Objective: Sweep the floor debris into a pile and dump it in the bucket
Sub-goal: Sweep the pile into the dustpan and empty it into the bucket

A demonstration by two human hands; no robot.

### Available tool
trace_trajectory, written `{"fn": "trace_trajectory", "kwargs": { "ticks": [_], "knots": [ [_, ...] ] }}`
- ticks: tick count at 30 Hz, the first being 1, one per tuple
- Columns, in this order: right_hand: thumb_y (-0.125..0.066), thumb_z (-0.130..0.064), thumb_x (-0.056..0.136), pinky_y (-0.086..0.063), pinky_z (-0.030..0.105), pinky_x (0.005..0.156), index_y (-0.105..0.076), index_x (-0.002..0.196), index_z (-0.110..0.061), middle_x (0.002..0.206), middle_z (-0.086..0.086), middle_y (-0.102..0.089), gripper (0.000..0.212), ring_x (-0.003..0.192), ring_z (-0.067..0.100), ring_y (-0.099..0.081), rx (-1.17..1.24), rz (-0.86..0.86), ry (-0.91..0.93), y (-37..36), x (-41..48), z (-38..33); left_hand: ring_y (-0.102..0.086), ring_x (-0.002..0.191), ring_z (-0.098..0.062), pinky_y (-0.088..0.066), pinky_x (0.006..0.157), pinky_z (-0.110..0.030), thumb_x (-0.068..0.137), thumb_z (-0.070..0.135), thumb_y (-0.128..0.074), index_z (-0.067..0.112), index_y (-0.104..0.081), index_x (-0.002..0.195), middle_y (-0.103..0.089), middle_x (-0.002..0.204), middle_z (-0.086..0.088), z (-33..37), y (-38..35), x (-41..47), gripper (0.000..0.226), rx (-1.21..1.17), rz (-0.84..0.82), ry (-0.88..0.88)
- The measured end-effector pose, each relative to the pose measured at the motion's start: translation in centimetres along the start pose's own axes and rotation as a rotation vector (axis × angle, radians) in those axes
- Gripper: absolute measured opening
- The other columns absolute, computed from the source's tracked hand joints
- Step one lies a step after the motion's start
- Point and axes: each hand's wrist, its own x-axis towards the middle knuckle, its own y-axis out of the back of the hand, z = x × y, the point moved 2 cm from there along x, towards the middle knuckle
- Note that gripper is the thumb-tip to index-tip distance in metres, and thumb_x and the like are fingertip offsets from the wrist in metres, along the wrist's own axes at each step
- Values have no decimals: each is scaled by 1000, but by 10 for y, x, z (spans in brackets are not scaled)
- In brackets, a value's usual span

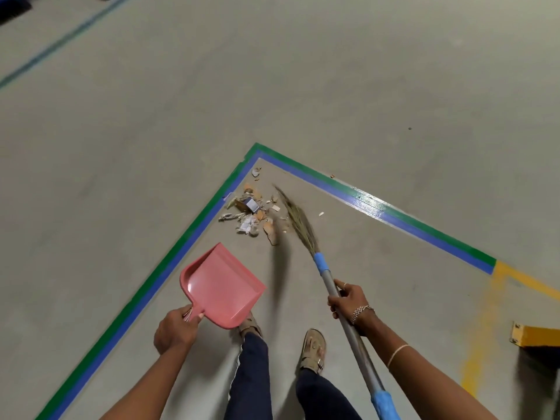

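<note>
A pile of debris (253, 212), paper scraps, broken brown pieces and a small box, lies on the grey floor in the corner of the green and blue tape lines. My right hand (347, 301) grips the grey metal handle of a broom (298, 219). Its straw head rests on the floor just right of the pile. My left hand (175, 328) holds a pink dustpan (219, 286) by its handle, above the floor and nearer to me than the pile. No bucket is in view.
Green and blue floor tape (194, 228) forms a corner around the pile. Yellow floor markings (497, 286) and a yellow block (535, 336) lie at the right. My two sandalled feet (313, 350) stand just below the dustpan. A stray scrap (321, 214) lies right of the broom.
</note>
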Motion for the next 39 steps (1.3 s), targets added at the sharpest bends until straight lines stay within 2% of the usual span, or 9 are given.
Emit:
{"fn": "trace_trajectory", "kwargs": {
  "ticks": [6, 10, 15, 20, 25, 28, 33, 37, 39],
  "knots": [
    [-63, 6, 80, -50, 29, 48, -47, 142, -1, 71, 21, -63, 64, 51, 25, -57, -31, 200, -101, 13, 47, 16, -68, 92, -39, -46, 71, -35, 82, 46, -79, 29, -75, 115, -75, 101, -15, -6, -10, 36, 38, -6, -31, 35],
    [-64, 5, 78, -54, 35, 53, -50, 139, 0, 72, 20, -64, 62, 50, 27, -57, -46, 258, -194, 3, 84, 15, -64, 82, -35, -44, 69, -33, 83, 46, -77, 31, -75, 115, -74, 96, -13, -12, -13, 66, 35, -13, -51, 42],
    [-65, 5, 76, -51, 29, 47, -52, 138, -2, 65, 17, -63, 64, 45, 25, -55, -200, 136, -213, -41, 116, -13, -62, 78, -34, -44, 68, -33, 82, 43, -79, 31, -76, 111, -74, 93, -12, -13, -7, 108, 32, -24, -81, 59],
    [-63, 5, 76, -49, 27, 47, -50, 142, -5, 62, 14, -62, 68, 46, 22, -55, -194, 30, -162, -89, 112, -60, -67, 88, -37, -43, 69, -32, 82, 43, -79, 30, -75, 115, -75, 99, -11, -4, 7, 156, 36, -14, -131, 51],
    [-64, 4, 78, -52, 31, 49, -50, 142, -7, 69, 20, -65, 67, 48, 22, -58, -69, 105, -132, -106, 91, -101, -68, 83, -33, -45, 66, -31, 81, 52, -74, 35, -77, 107, -74, 90, -5, 8, 18, 200, 31, 61, -184, 76],
    [-67, 3, 77, -55, 35, 52, -48, 142, -8, 72, 23, -68, 69, 48, 25, -60, 2, 208, -120, -99, 91, -119, -67, 77, -30, -44, 64, -28, 81, 54, -70, 40, -78, 99, -72, 81, 0, 18, 20, 220, 24, 101, -185, 84],
    [-66, 5, 80, -54, 32, 50, -45, 145, -5, 73, 20, -66, 69, 51, 26, -58, 58, 357, -97, -55, 134, -151, -68, 80, -32, -45, 65, -30, 79, 59, -72, 43, -76, 105, -73, 84, -1, 36, 13, 235, 31, 110, -167, 47],
    [-67, 3, 78, -58, 44, 61, -46, 145, -5, 76, 19, -66, 70, 49, 26, -59, -9, 426, -137, -5, 198, -163, -66, 73, -30, -51, 65, -31, 79, 63, -70, 41, -77, 100, -71, 77, 1, 51, -5, 238, 31, 141, -184, 48],
    [-67, 3, 78, -58, 41, 58, -49, 142, -5, 78, 21, -66, 68, 49, 26, -59, -69, 414, -160, 16, 226, -167, -67, 76, -32, -51, 65, -31, 79, 62, -71, 41, -77, 103, -72, 80, -1, 60, -13, 238, 32, 151, -169, 60]
  ]
}}
